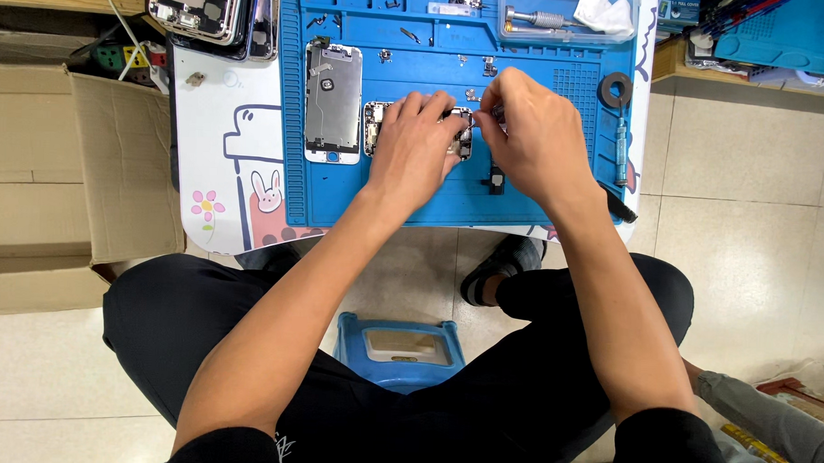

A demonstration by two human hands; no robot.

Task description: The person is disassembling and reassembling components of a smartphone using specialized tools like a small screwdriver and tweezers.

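- Left hand: laid palm-down over the opened phone body, fingers curled and pressing it flat against the blue repair mat at mid-worktop.
- Right hand: fingertips pinched together at the phone body's right edge; what they grip is too small to tell.
- Technique, as a judgement: a steady left-hand brace and small, light right-hand motions suit work this fine.
- Detached screen panel: lies face-down just left of the phone body.
- Loose small parts: scattered on the mat.
- Mat's top tray recesses: hold small screws and clips.
- Clear box: contains a metal tool and white cloth.
- Cardboard box: open beside the worktop, contents unseen.
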